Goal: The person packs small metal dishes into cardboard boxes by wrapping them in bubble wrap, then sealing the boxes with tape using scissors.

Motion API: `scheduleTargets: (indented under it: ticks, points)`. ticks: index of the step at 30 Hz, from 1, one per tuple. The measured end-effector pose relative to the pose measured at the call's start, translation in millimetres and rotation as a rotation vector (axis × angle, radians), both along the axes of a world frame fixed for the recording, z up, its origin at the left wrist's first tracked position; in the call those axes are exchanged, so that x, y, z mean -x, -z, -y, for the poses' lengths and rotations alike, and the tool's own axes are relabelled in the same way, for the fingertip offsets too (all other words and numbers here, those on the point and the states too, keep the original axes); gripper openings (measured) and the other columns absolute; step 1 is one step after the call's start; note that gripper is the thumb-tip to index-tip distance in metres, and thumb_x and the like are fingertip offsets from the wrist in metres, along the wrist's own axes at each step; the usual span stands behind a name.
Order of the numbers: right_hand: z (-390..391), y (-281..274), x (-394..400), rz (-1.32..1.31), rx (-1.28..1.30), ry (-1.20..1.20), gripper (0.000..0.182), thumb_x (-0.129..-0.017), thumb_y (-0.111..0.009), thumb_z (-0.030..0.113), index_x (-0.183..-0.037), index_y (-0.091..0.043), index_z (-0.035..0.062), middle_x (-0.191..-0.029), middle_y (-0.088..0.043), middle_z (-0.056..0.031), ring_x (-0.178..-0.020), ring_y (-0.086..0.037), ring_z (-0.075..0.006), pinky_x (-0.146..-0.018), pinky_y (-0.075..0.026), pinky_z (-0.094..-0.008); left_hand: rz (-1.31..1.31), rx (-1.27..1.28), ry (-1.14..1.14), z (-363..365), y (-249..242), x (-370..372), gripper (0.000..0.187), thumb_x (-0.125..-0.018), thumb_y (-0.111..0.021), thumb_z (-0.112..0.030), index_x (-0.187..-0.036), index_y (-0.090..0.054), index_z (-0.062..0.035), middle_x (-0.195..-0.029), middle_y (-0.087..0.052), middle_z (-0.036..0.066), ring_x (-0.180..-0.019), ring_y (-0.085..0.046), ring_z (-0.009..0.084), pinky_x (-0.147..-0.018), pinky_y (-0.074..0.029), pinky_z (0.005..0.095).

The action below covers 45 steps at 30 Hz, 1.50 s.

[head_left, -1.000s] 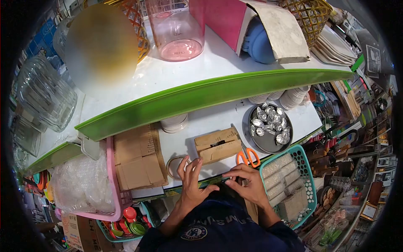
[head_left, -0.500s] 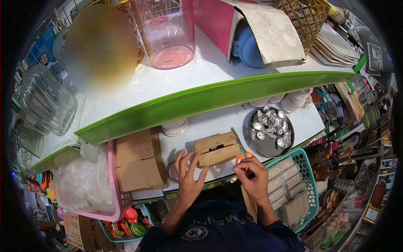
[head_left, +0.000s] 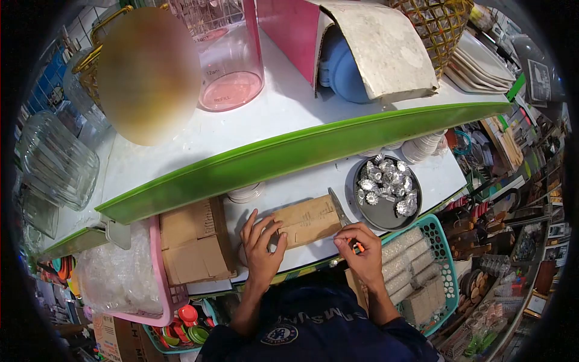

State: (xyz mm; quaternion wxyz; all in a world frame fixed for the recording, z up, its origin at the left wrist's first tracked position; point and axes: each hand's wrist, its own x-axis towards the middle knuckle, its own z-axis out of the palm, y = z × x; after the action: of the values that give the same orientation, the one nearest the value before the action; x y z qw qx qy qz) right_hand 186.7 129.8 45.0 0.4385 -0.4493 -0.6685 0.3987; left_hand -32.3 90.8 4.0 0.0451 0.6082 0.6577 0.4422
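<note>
The right hand (head_left: pixel 360 248) is clenched around the orange handles of the scissors (head_left: pixel 339 209), their blades pointing far along the right edge of the small cardboard box (head_left: pixel 306 221). The left hand (head_left: pixel 262 244) lies flat with fingers spread, pressing the box's left end onto the white shelf (head_left: pixel 434 175). The work looks to be at the cutting step; the next move likely calls for a steady hold. A dark tray of foil cups (head_left: pixel 386 192) sits just right of the blades, and the teal basket (head_left: pixel 442 253) crowds the near right.

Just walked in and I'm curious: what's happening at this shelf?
A person presses the left hand flat on a small brown cardboard box on the white shelf. The right hand holds orange-handled scissors, blade pointing up beside the box. A round dark tray of foil cups sits nearby.
</note>
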Motion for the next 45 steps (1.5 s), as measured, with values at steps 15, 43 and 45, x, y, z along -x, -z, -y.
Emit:
scheduleTargets:
  ticks: [15,43,45]
  points:
    - [-17,-5,17,-0.005,-0.036,-0.105,0.010,-0.082,-0.072,0.007,-0.090,-0.070,0.0013,-0.087,-0.065,-0.0061,-0.069,-0.059,-0.0108,-0.055,-0.044,-0.0220,0.002,-0.015,0.045,0,-5,3,0.025,-0.077,-0.074,-0.013,-0.102,-0.071,-0.0092,-0.117,-0.063,0.008,-0.129,-0.045,0.0314,-0.103,-0.034,0.0464]
    - [-58,-26,52,0.212,-0.099,-0.482,0.014,-0.085,-0.068,0.013,-0.093,-0.068,0.0012,-0.083,-0.065,-0.0085,-0.068,-0.061,-0.0167,-0.059,-0.046,-0.0278,-0.098,-0.103,0.004,3,11,2,0.020,-0.076,-0.076,-0.014,-0.095,-0.073,-0.0079,-0.111,-0.068,0.005,-0.121,-0.054,0.0287,-0.100,-0.037,0.0459]
    - [-68,-19,61,0.261,-0.113,-0.501,0.016,-0.086,-0.068,0.015,-0.094,-0.068,0.0011,-0.082,-0.067,-0.0107,-0.068,-0.062,-0.0179,-0.062,-0.048,-0.0290,0.006,-0.126,0.006,3,18,2,0.020,-0.074,-0.078,-0.015,-0.092,-0.073,-0.0075,-0.111,-0.069,0.005,-0.121,-0.054,0.0287,-0.100,-0.037,0.0450]
